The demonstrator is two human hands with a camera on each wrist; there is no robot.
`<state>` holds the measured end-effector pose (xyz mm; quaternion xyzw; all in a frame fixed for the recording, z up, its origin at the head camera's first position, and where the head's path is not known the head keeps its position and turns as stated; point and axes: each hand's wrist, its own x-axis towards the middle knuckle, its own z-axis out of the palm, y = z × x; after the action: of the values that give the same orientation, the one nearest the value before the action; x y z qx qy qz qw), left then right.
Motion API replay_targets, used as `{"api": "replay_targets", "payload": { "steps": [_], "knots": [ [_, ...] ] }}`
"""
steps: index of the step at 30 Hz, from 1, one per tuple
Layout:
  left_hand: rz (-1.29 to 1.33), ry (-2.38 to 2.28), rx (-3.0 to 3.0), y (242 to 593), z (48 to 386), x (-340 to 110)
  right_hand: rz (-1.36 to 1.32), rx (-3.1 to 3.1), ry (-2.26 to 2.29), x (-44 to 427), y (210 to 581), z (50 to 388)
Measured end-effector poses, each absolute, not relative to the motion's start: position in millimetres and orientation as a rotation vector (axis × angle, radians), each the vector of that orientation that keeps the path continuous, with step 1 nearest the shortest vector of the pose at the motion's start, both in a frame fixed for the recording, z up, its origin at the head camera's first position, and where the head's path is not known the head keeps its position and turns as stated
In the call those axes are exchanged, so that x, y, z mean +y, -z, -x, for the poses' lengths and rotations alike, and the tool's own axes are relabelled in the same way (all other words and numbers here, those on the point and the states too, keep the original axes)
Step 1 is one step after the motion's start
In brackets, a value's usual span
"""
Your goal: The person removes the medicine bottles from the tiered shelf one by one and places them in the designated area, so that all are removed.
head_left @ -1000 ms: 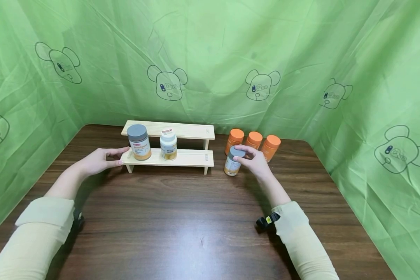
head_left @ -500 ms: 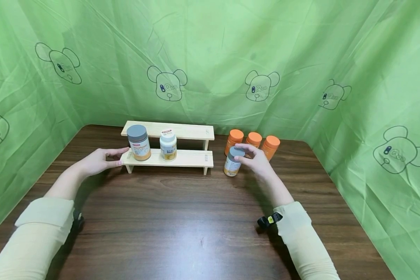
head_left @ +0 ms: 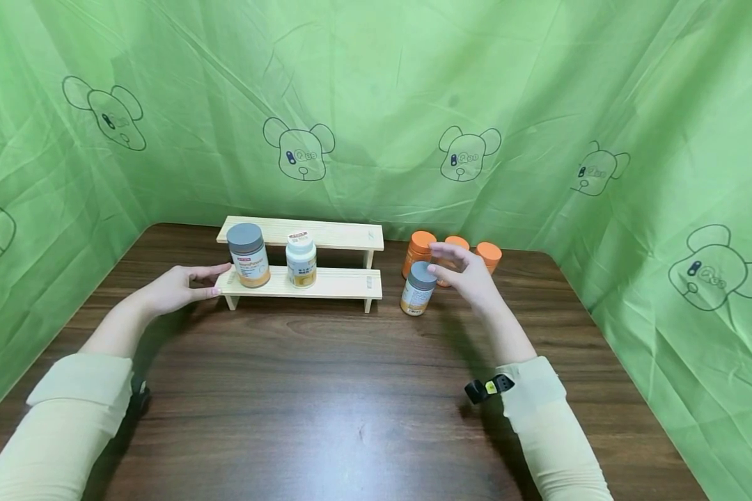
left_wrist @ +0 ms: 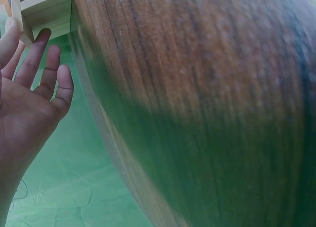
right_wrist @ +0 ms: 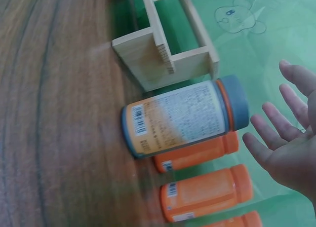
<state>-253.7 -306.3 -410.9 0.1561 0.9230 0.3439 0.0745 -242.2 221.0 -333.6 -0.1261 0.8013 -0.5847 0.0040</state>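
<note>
My left hand [head_left: 169,289] holds the left end of the lower board of a two-tier wooden shelf [head_left: 345,282], thumb and index finger at its edges. On that board stand a large grey-lidded supplement jar [head_left: 249,259] and a smaller white-capped bottle [head_left: 301,261]. My right hand [head_left: 470,277] is beside a grey-lidded bottle [head_left: 416,291] standing upright on the table, right of the shelf. In the right wrist view its fingers [right_wrist: 274,126] are spread, apart from the lid, with nothing between them.
Behind the grey-lidded bottle stand three orange bottles [head_left: 418,250], partly hidden by my right hand. The upper board [head_left: 332,235] of the shelf lies behind the lower one. A green curtain [head_left: 376,104] surrounds the dark wooden table [head_left: 301,390] at the back and sides.
My right hand has let go of the grey-lidded bottle and moved slightly to the right, its fingers spreading. The bottle stays where it stood. My left hand has not moved.
</note>
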Motion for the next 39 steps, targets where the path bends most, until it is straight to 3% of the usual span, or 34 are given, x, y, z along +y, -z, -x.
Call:
{"api": "replay_targets", "payload": {
  "steps": [14,39],
  "knots": [
    [-0.561,-1.109,2.718,410.6,257.5,-307.0,0.590,2.459,1.906,196.3,308.7,234.5],
    [-0.559,-1.193,2.668,415.6,257.5,-309.8,0.773,2.245,2.032,125.0,314.5,247.5]
  ]
}}
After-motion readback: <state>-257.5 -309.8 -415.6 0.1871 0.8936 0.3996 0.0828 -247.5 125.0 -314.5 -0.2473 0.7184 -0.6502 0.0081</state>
